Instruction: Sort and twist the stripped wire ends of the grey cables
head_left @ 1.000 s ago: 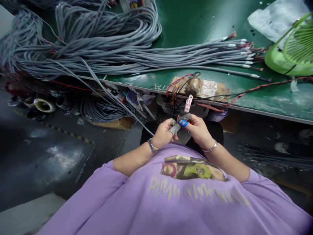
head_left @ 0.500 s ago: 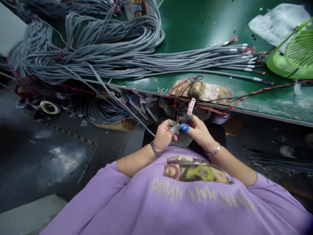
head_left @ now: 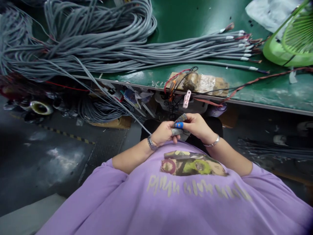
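A green workbench over a dark, shiny shop floor.
From where I stand, the workbench runs across the room on a slight slant, its glossy green top scuffed pale near the front, with a thin light-grey edging along the lip. Overhead light lies soft on that top and breaks into whitish patches on the grey floor off to the left. There a strip of dark-and-yellow hazard tape crosses the floor at an angle, near a straight seam. Under the bench it is all shadow, with cardboard boxes on the floor. The pale, flat surface at the lower left may be a tabletop; too little shows to be sure.
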`<state>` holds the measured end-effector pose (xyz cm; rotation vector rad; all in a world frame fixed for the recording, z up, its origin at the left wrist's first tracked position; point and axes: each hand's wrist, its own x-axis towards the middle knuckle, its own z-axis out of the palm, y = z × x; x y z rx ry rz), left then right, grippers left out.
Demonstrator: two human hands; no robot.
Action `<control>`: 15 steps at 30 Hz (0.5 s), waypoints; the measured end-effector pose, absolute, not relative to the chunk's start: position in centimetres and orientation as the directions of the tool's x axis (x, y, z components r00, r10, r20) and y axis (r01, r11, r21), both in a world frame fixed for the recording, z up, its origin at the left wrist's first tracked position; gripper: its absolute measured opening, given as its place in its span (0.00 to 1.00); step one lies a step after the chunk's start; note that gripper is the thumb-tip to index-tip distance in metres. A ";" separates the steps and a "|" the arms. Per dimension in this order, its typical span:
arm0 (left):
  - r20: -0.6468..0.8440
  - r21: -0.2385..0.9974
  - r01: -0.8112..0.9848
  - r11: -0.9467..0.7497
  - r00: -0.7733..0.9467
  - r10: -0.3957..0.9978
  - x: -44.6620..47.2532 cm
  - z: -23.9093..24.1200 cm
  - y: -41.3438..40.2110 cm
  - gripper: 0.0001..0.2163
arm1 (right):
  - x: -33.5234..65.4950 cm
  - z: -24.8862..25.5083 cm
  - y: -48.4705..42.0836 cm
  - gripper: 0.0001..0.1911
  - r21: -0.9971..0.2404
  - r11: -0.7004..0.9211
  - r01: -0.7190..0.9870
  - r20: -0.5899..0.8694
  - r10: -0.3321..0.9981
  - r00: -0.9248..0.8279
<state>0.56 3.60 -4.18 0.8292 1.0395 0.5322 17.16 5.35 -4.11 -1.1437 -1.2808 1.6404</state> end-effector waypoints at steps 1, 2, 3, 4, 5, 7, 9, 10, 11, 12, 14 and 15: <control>-0.525 0.811 -0.029 0.584 0.407 0.748 0.6 -4.2 3.5 0.13 | 17.1 -4.2 5.4 0.17 -0.974 -0.219 -0.053 -0.196 0.939 -0.282; -0.511 0.818 -0.053 0.572 0.389 0.767 0.7 -4.2 3.5 0.14 | 17.0 -4.3 5.4 0.18 -0.973 -0.219 -0.071 -0.195 0.948 -0.253; -0.495 0.827 -0.073 0.557 0.376 0.784 0.7 -4.2 3.4 0.14 | 17.0 -4.3 5.4 0.18 -0.972 -0.221 -0.083 -0.196 0.951 -0.237; -0.477 0.837 -0.088 0.541 0.367 0.798 0.7 -4.2 3.3 0.15 | 17.1 -4.4 5.5 0.18 -0.971 -0.224 -0.089 -0.198 0.951 -0.238; -0.460 0.846 -0.101 0.524 0.361 0.811 0.8 -4.3 3.2 0.16 | 17.2 -4.4 5.5 0.19 -0.969 -0.229 -0.094 -0.200 0.948 -0.247; -0.437 0.857 -0.117 0.502 0.350 0.828 0.8 -4.3 3.2 0.18 | 17.4 -4.6 5.6 0.19 -0.962 -0.247 -0.113 -0.211 0.941 -0.265; -0.431 0.862 -0.124 0.492 0.332 0.839 0.8 -4.4 3.2 0.19 | 17.5 -4.7 5.7 0.20 -0.952 -0.269 -0.148 -0.225 0.940 -0.257; -0.430 0.864 -0.125 0.488 0.324 0.843 0.8 -4.4 3.2 0.19 | 17.4 -4.7 5.7 0.20 -0.946 -0.280 -0.165 -0.235 0.940 -0.249; -0.428 0.866 -0.125 0.485 0.318 0.846 0.8 -4.4 3.2 0.19 | 17.4 -4.8 5.7 0.21 -0.940 -0.289 -0.180 -0.243 0.940 -0.239; -0.425 0.868 -0.127 0.480 0.311 0.850 0.8 -4.4 3.2 0.19 | 17.3 -4.8 5.7 0.21 -0.937 -0.293 -0.192 -0.248 0.942 -0.228; -0.419 0.871 -0.132 0.473 0.301 0.856 0.8 -4.4 3.3 0.19 | 17.2 -4.9 5.6 0.21 -0.936 -0.291 -0.199 -0.249 0.945 -0.211; -0.417 0.872 -0.134 0.470 0.297 0.859 0.8 -4.3 3.3 0.19 | 17.2 -5.0 5.6 0.21 -0.937 -0.289 -0.195 -0.250 0.947 -0.203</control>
